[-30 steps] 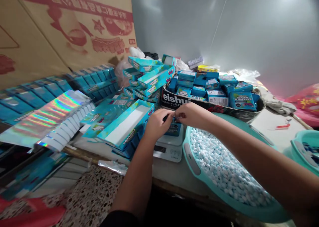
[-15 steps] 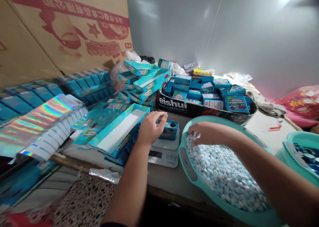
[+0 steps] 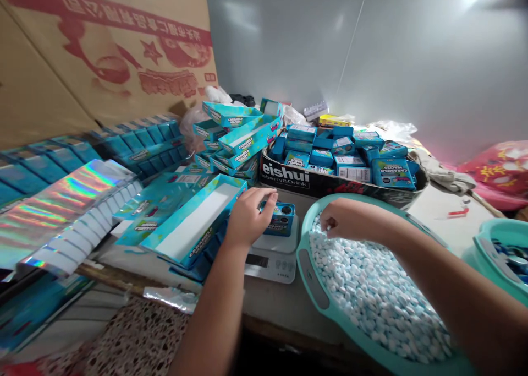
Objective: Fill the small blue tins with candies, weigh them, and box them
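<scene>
My left hand [image 3: 247, 217] rests with curled fingers against a small blue tin [image 3: 280, 219] that stands on a white kitchen scale [image 3: 272, 255]. My right hand [image 3: 346, 221] hovers over the near-left part of a teal basin [image 3: 307, 266] filled with small white candies [image 3: 371, 293]; its fingers are pinched together and a few candies show at the fingertips. The tin's top faces up with a dark opening visible.
Open blue display trays [image 3: 193, 222] lie left of the scale, with holographic sheets [image 3: 53, 205] further left. A black cardboard tray of blue tins [image 3: 342, 158] stands behind. A second teal basin [image 3: 501, 255] sits at the right edge. A large cardboard box [image 3: 103, 51] leans at the back left.
My right hand left the tin, dipped into the candy basin and has now lifted slightly with candies in its fingertips. My left hand stayed at the tin on the scale.
</scene>
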`<action>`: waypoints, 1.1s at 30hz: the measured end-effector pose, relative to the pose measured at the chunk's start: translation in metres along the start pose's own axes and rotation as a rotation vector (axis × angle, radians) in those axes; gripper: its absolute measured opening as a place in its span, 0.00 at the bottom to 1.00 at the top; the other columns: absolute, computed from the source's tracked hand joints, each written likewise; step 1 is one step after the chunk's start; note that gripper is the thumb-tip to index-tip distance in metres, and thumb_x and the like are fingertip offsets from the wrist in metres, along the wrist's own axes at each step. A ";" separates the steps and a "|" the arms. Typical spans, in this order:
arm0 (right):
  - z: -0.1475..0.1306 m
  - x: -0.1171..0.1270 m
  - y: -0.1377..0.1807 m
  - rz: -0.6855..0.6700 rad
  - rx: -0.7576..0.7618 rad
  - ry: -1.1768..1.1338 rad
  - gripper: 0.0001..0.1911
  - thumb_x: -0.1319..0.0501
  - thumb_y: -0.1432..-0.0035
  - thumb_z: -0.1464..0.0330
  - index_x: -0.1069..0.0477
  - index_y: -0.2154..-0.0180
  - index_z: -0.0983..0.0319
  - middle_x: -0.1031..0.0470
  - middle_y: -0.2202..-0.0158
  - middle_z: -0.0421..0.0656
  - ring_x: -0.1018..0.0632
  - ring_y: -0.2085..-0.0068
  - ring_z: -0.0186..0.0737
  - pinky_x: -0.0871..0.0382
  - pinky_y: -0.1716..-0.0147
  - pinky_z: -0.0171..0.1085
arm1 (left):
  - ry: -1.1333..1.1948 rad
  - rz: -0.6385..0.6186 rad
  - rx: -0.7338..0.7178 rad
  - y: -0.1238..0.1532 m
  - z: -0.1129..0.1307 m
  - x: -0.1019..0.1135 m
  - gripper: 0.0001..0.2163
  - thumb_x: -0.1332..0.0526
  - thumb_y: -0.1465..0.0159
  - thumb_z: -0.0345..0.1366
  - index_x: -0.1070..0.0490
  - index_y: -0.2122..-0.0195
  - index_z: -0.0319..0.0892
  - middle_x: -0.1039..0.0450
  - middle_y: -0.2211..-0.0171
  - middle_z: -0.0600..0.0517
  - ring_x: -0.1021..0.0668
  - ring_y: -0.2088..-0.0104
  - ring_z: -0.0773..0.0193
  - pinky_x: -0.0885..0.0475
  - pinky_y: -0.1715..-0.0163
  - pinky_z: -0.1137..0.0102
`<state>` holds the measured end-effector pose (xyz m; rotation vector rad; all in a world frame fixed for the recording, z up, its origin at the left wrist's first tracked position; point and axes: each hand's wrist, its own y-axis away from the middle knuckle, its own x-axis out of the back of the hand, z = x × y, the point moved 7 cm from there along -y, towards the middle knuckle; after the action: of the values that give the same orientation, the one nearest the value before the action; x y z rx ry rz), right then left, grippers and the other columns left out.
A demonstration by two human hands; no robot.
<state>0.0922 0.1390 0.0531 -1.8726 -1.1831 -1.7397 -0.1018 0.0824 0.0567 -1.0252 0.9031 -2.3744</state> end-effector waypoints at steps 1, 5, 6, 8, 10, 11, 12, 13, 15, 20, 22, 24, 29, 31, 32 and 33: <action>0.000 0.006 0.000 0.033 -0.024 -0.004 0.08 0.33 0.50 0.78 0.19 0.69 0.61 0.23 0.73 0.37 0.26 0.71 0.34 0.41 0.73 0.32 | 0.004 -0.003 -0.006 0.000 0.000 -0.001 0.10 0.42 0.31 0.39 0.23 0.59 0.42 0.19 0.61 0.50 0.20 0.58 0.61 0.27 0.53 0.66; -0.009 0.038 -0.009 0.224 -0.064 0.002 0.05 0.32 0.48 0.75 0.19 0.69 0.60 0.22 0.73 0.37 0.25 0.72 0.35 0.39 0.73 0.32 | 0.002 0.005 -0.009 0.001 0.001 -0.001 0.10 0.43 0.31 0.39 0.23 0.59 0.42 0.19 0.60 0.50 0.20 0.57 0.60 0.28 0.53 0.65; -0.015 0.045 -0.013 0.264 -0.041 -0.021 0.04 0.32 0.48 0.74 0.19 0.69 0.60 0.22 0.73 0.37 0.24 0.72 0.35 0.38 0.73 0.32 | -0.003 0.010 0.003 0.001 0.000 0.000 0.10 0.43 0.31 0.40 0.23 0.59 0.42 0.19 0.60 0.50 0.20 0.57 0.59 0.28 0.53 0.65; -0.025 0.054 -0.023 0.309 0.001 -0.133 0.03 0.31 0.48 0.73 0.19 0.69 0.60 0.22 0.74 0.37 0.23 0.72 0.36 0.37 0.74 0.32 | -0.004 0.012 0.034 0.001 -0.001 0.001 0.11 0.43 0.31 0.40 0.23 0.60 0.43 0.19 0.60 0.50 0.20 0.57 0.59 0.28 0.53 0.64; -0.032 0.053 -0.037 0.302 0.031 -0.274 0.03 0.30 0.49 0.72 0.19 0.68 0.61 0.22 0.75 0.38 0.23 0.73 0.37 0.35 0.75 0.32 | 0.006 0.004 0.075 0.001 -0.003 0.000 0.12 0.44 0.31 0.41 0.23 0.60 0.43 0.19 0.60 0.50 0.21 0.57 0.58 0.28 0.53 0.64; -0.034 0.051 -0.044 0.298 0.044 -0.327 0.04 0.30 0.49 0.71 0.19 0.68 0.61 0.22 0.76 0.38 0.23 0.73 0.37 0.35 0.76 0.32 | 0.012 0.000 0.093 0.001 -0.005 0.000 0.13 0.45 0.31 0.42 0.23 0.60 0.43 0.19 0.60 0.49 0.21 0.57 0.58 0.28 0.53 0.64; -0.034 0.049 -0.050 0.302 0.054 -0.366 0.04 0.30 0.49 0.71 0.19 0.68 0.62 0.23 0.77 0.38 0.23 0.74 0.37 0.35 0.76 0.31 | 0.015 -0.005 0.109 0.001 -0.007 -0.001 0.13 0.45 0.30 0.43 0.22 0.60 0.43 0.19 0.60 0.49 0.21 0.56 0.57 0.28 0.53 0.64; -0.034 0.047 -0.056 0.309 0.064 -0.396 0.04 0.30 0.50 0.71 0.19 0.68 0.62 0.23 0.77 0.38 0.23 0.74 0.37 0.36 0.77 0.31 | 0.017 -0.010 0.122 0.001 -0.009 -0.002 0.14 0.46 0.30 0.43 0.22 0.60 0.43 0.19 0.60 0.49 0.21 0.56 0.57 0.28 0.52 0.63; -0.031 0.042 -0.066 0.314 0.084 -0.450 0.04 0.30 0.49 0.70 0.20 0.68 0.63 0.24 0.77 0.38 0.24 0.74 0.36 0.36 0.77 0.31 | 0.018 -0.014 0.133 0.001 -0.012 -0.003 0.15 0.46 0.30 0.43 0.22 0.60 0.42 0.19 0.60 0.48 0.21 0.56 0.56 0.28 0.52 0.63; -0.030 0.034 -0.070 0.297 0.106 -0.484 0.06 0.30 0.48 0.70 0.20 0.66 0.64 0.24 0.76 0.37 0.25 0.73 0.35 0.37 0.75 0.31 | 0.041 -0.066 0.134 0.000 -0.013 -0.005 0.14 0.47 0.30 0.42 0.22 0.60 0.43 0.19 0.60 0.50 0.20 0.57 0.57 0.29 0.54 0.65; -0.034 0.033 -0.065 0.311 0.086 -0.401 0.06 0.30 0.49 0.72 0.20 0.65 0.63 0.26 0.76 0.36 0.28 0.74 0.34 0.40 0.75 0.31 | 0.057 -0.114 0.113 -0.001 -0.011 -0.006 0.14 0.46 0.30 0.41 0.22 0.61 0.43 0.19 0.60 0.51 0.20 0.58 0.58 0.29 0.57 0.66; -0.039 0.035 -0.058 0.345 0.077 -0.308 0.06 0.31 0.49 0.75 0.19 0.66 0.63 0.27 0.76 0.36 0.29 0.73 0.34 0.41 0.74 0.31 | 0.070 -0.181 0.087 -0.001 -0.008 -0.010 0.13 0.46 0.30 0.41 0.22 0.62 0.44 0.19 0.61 0.51 0.20 0.59 0.58 0.29 0.59 0.67; -0.051 0.039 -0.050 0.442 0.114 -0.227 0.08 0.30 0.51 0.80 0.20 0.68 0.63 0.26 0.72 0.38 0.28 0.69 0.34 0.39 0.70 0.31 | 0.044 -0.276 0.075 0.001 -0.006 -0.013 0.12 0.45 0.31 0.39 0.22 0.63 0.44 0.19 0.62 0.51 0.20 0.60 0.58 0.30 0.61 0.67; -0.051 0.038 -0.050 0.479 0.104 -0.222 0.08 0.30 0.50 0.80 0.21 0.70 0.63 0.28 0.73 0.37 0.29 0.71 0.34 0.40 0.71 0.31 | 0.030 -0.271 0.073 0.001 -0.007 -0.013 0.12 0.45 0.31 0.40 0.23 0.64 0.44 0.19 0.63 0.51 0.20 0.61 0.58 0.30 0.62 0.66; -0.052 0.038 -0.051 0.504 0.106 -0.217 0.07 0.30 0.50 0.80 0.21 0.70 0.64 0.28 0.74 0.37 0.30 0.71 0.33 0.41 0.72 0.31 | 0.023 -0.265 0.077 0.001 -0.008 -0.012 0.12 0.45 0.31 0.41 0.23 0.64 0.44 0.19 0.63 0.50 0.20 0.61 0.58 0.30 0.62 0.66; -0.053 0.036 -0.051 0.528 0.114 -0.211 0.07 0.30 0.49 0.80 0.21 0.70 0.64 0.28 0.73 0.37 0.29 0.71 0.34 0.40 0.71 0.31 | 0.015 -0.259 0.083 0.002 -0.009 -0.012 0.12 0.45 0.31 0.41 0.23 0.64 0.44 0.20 0.64 0.50 0.21 0.62 0.58 0.31 0.63 0.66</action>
<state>0.0160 0.1445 0.0831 -2.0922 -0.7338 -1.1911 -0.1000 0.0917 0.0451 -1.1531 0.7069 -2.6098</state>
